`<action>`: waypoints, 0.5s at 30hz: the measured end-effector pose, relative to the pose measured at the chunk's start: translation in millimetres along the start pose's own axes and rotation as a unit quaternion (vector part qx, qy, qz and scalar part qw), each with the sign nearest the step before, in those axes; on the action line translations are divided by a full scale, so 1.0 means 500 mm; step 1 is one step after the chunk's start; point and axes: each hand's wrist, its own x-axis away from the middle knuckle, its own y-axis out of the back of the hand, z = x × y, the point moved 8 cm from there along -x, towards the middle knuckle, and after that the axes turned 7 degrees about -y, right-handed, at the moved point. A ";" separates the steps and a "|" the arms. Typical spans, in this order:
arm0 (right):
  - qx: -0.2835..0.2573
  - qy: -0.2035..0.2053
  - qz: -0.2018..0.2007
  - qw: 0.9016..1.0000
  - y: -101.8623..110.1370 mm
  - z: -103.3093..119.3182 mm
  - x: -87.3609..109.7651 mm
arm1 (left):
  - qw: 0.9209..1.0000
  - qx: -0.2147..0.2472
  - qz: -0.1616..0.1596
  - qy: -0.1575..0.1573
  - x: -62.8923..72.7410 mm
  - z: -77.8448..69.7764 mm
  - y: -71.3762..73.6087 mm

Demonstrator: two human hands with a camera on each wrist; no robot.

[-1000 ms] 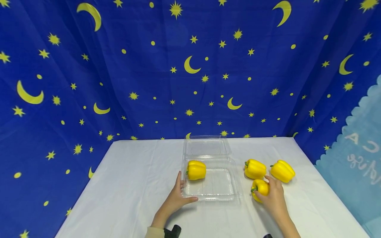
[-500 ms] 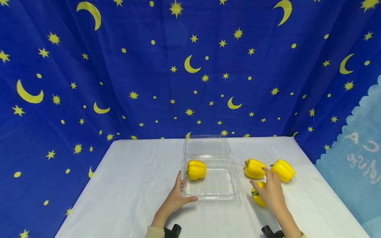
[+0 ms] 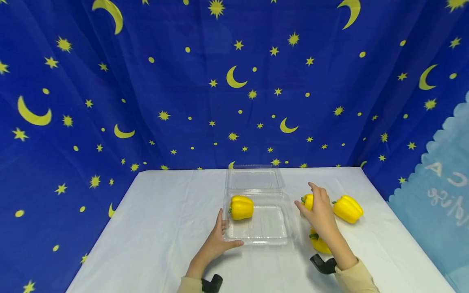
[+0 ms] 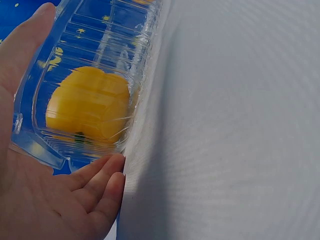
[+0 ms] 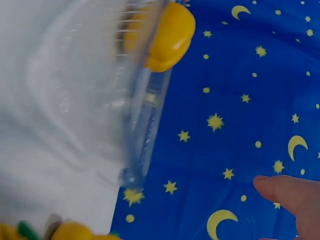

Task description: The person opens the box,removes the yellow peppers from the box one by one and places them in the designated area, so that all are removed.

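Note:
A yellow bell pepper (image 3: 242,208) lies on its side in the left part of a clear plastic clamshell container (image 3: 261,235), whose lid (image 3: 254,181) is folded back. My left hand (image 3: 216,241) spans the container's front left corner, thumb along the front and relaxed fingers at the left side; the left wrist view shows the fingertips (image 4: 117,162) touching the wall. Over a second bell pepper (image 3: 307,201) my right hand (image 3: 318,211) hovers, fingers spread and holding nothing, hiding much of it. Below that wrist sits a third bell pepper (image 3: 319,244), partly covered by the arm.
Another bell pepper (image 3: 348,209) lies to the right of my right hand. A white cloth (image 3: 176,228) covers the table. Blue curtain (image 3: 183,101) with moons and stars stands behind and at the sides, and a light blue panel (image 3: 436,195) hangs at the right.
My right hand has let go of the near pepper and moved away from me and left, over the pepper behind it. The left hand and container have stayed put.

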 end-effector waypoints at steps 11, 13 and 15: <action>-0.027 0.046 0.017 0.998 -0.043 0.086 -0.043 | 1.000 0.004 -0.001 -0.009 0.000 -0.002 0.004; -0.028 0.056 0.019 0.998 -0.054 0.101 -0.048 | 1.000 0.005 -0.002 -0.010 0.000 -0.001 0.004; -0.031 0.062 0.026 0.997 -0.067 0.115 -0.052 | 1.000 0.006 -0.003 -0.013 0.000 -0.002 0.004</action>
